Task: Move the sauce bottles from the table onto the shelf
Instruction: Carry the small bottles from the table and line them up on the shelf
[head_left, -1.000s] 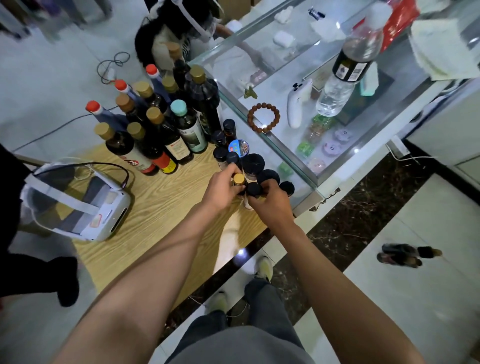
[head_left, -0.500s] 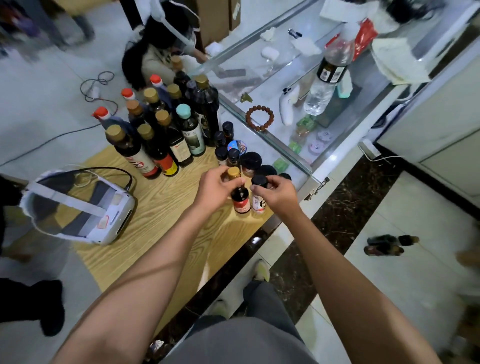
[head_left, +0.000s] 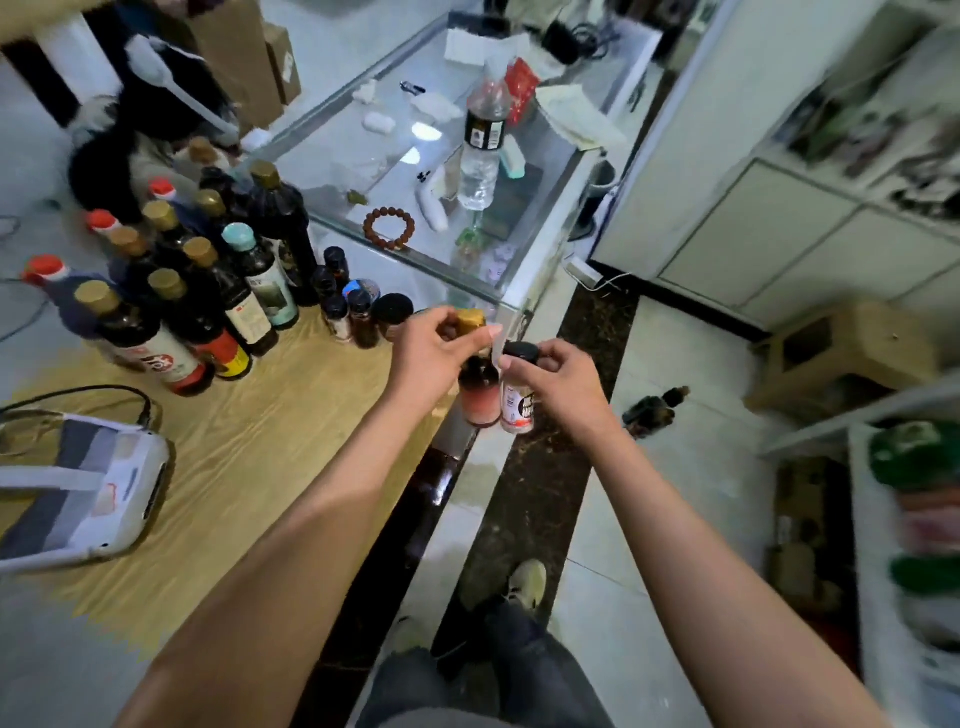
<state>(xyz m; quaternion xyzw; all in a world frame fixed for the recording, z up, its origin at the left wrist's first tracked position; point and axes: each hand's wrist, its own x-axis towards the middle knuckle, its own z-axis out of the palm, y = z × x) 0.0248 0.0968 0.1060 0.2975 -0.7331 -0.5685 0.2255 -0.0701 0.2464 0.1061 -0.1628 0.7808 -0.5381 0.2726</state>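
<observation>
My left hand (head_left: 434, 358) grips a small dark bottle with a gold cap and red label (head_left: 479, 392) by its neck. My right hand (head_left: 558, 379) holds a small black-capped jar with a white label (head_left: 517, 408) by its lid. Both hang in the air just past the right edge of the wooden table (head_left: 249, 447). Several tall sauce bottles (head_left: 208, 291) and a few small dark jars (head_left: 358, 317) still stand at the table's far end. A white shelf unit (head_left: 893, 545) with blurred goods shows at the right edge.
A glass display counter (head_left: 467, 171) with a water bottle (head_left: 480, 150) and a bead bracelet (head_left: 389, 228) stands beyond the table. A white headset (head_left: 83, 493) lies on the table's left. White cabinets (head_left: 753, 208), a cardboard box (head_left: 841, 358) and a dark object on the floor (head_left: 654, 410) lie to the right.
Both hands lifted the two small bottles off the table and carried them right, past its edge. The view swung right, bringing the shelf and cabinets into sight.
</observation>
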